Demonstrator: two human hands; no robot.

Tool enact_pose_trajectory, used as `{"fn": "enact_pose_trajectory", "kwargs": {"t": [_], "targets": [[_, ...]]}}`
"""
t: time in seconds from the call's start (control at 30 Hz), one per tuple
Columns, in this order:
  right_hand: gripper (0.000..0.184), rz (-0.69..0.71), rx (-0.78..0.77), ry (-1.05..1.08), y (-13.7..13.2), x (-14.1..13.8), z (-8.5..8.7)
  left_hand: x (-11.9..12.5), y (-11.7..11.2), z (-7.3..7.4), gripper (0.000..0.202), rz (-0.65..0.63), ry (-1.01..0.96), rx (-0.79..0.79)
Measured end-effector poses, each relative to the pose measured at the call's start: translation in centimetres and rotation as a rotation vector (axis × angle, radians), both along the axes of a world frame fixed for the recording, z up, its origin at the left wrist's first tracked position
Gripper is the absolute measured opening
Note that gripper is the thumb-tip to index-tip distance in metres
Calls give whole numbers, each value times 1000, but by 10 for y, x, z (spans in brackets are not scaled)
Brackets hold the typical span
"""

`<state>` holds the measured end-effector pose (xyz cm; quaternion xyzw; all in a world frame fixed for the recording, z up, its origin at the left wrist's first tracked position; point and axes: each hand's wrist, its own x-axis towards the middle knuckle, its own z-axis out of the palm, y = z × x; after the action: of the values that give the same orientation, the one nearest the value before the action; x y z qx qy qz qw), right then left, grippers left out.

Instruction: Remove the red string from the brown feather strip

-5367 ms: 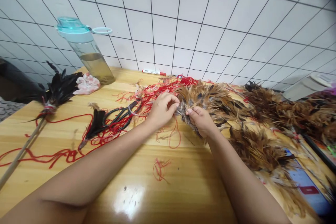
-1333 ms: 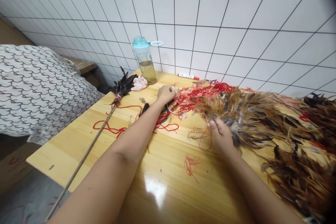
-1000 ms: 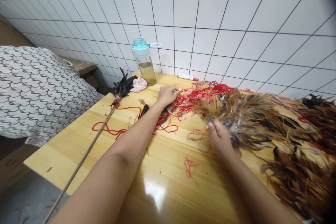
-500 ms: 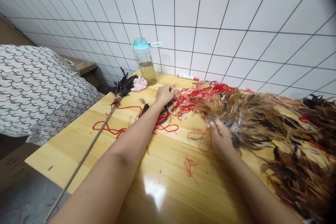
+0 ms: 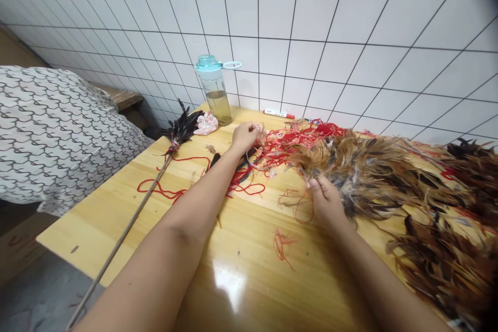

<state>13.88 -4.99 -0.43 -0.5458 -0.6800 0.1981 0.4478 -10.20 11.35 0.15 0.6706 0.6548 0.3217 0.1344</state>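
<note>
My left hand [image 5: 246,136] is closed in a pinch beside a tangle of red string [image 5: 307,137]; what lies between its fingertips is too small to make out. At the near edge of a long bundle of brown feathers [image 5: 373,171], my right hand [image 5: 326,198] has its thumb and fingers pressed together on the feather ends. Under and beside my left forearm lie dark feathers [image 5: 249,158] and loops of red cord [image 5: 251,189]. A thin stick [image 5: 134,218] with black feathers [image 5: 182,127] tied to its end rests to the left.
A bottle [image 5: 218,101] of yellowish liquid stands by the tiled wall, with a crumpled pink-white wad [image 5: 206,123] beside it. A marker [image 5: 278,113] lies at the back. More dark brown feathers [image 5: 439,259] spread at right. Patterned cloth [image 5: 58,135] hangs beyond the table's [image 5: 70,228] left edge.
My left hand has shifted very slightly upward, its fingers still pinched. My right hand stays in place at the brown feathers.
</note>
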Motion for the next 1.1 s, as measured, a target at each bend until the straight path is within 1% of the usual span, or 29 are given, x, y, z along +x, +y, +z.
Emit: {"fn": "enact_pose_trajectory", "kwargs": {"t": [0.07, 0.13, 0.23, 0.37, 0.43, 0.53, 0.6, 0.7, 0.83, 0.93, 1.0, 1.03, 1.1], "targets": [[30, -3, -21, 20, 0, 1, 0, -1, 1, 1, 32, 1, -97, 38], [30, -6, -38, 38, 0, 1, -1, 0, 2, 3, 32, -13, -234, 80], [30, -13, -46, 57, 0, 1, -2, 3, 1, 6, 29, -70, -413, 144], [30, -6, -55, 78, 0, 0, 0, 7, 0, 7, 25, -145, -565, 188], [30, 5, -60, 87, 0, 0, 1, 8, 0, 6, 23, -197, -586, 198], [30, 10, -59, 96, 0, 0, 2, 8, -1, 6, 22, -248, -503, 204], [29, 10, -58, 103, 0, 0, 1, 7, -2, 8, 21, -226, -403, 201], [29, 8, -71, 118, 0, 1, 2, 3, -2, 10, 22, -162, -272, 181], [31, 6, -97, 147, 1, 1, 0, -8, -1, 16, 35, -39, -196, 136], [32, -2, -94, 173, 4, 4, -6, -19, -1, 23, 31, 69, -109, 120], [33, -6, -106, 215, 6, 6, -11, -27, -2, 31, 27, 62, 54, 30], [33, -8, -118, 239, 7, 7, -14, -30, -4, 36, 26, 28, 169, -45], [33, -10, -147, 275, 9, 8, -18, -35, -7, 48, 32, -60, 420, -220]]}}
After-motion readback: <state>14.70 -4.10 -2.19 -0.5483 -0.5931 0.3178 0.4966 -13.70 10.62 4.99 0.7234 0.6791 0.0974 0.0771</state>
